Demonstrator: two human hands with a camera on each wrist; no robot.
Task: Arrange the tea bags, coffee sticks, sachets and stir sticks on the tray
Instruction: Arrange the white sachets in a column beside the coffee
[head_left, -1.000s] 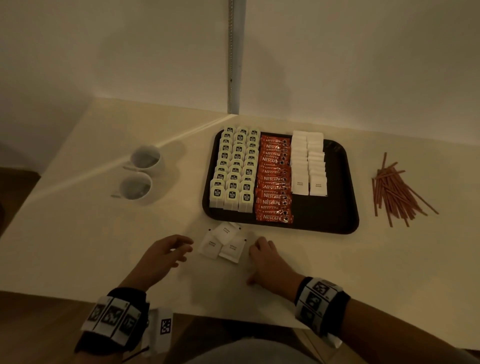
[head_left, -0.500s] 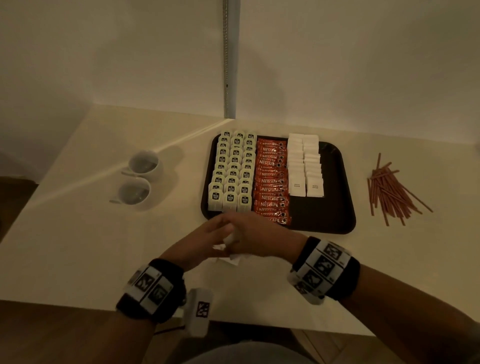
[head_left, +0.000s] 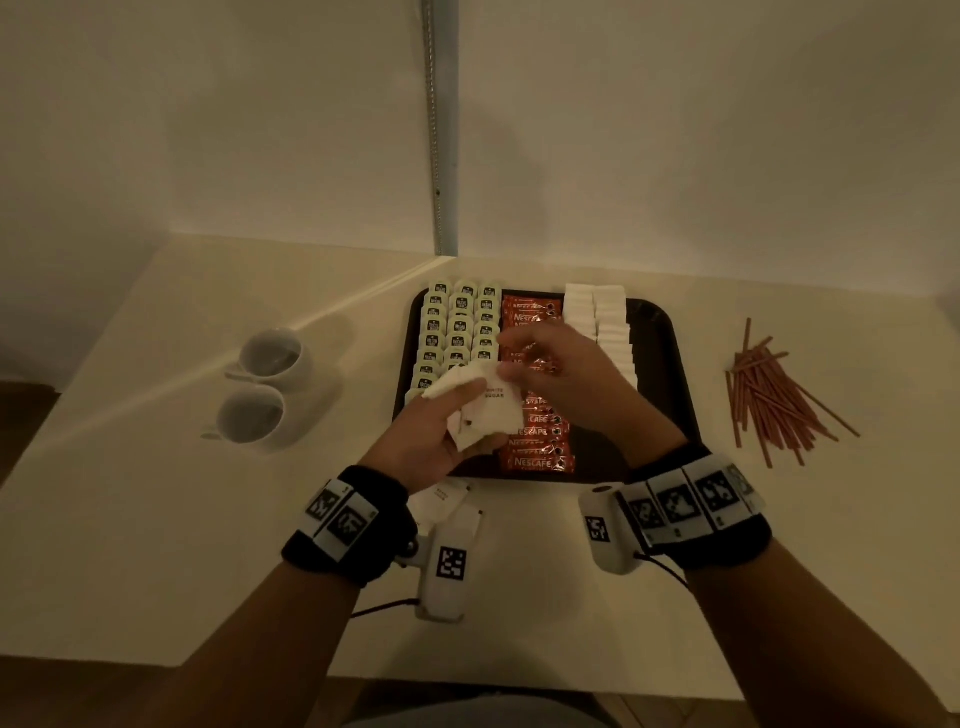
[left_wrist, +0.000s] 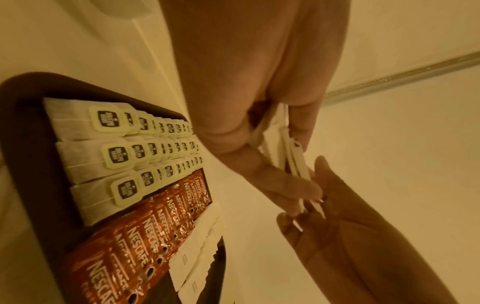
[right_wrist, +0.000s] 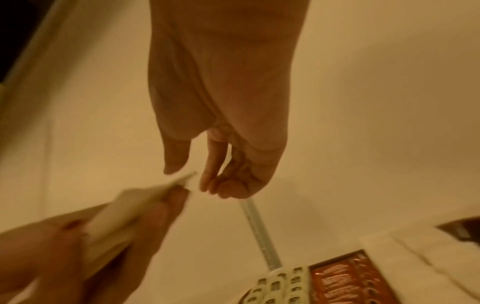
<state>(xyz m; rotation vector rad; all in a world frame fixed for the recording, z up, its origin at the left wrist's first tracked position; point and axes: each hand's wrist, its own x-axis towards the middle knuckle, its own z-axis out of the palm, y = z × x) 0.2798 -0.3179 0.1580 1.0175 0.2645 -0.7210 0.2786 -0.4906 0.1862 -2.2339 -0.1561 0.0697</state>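
Above the tray's (head_left: 660, 332) front edge, sugar sachets (head_left: 485, 410) gathered from the worktop (head_left: 156, 493) are now held in the left hand (head_left: 431, 441), one being pinched by right-hand fingers (head_left: 511, 371) for placing.

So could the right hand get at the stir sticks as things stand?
Probably yes: the stir sticks lie loose on the table right of the tray, nothing between, and the right hand grips nothing firmly.
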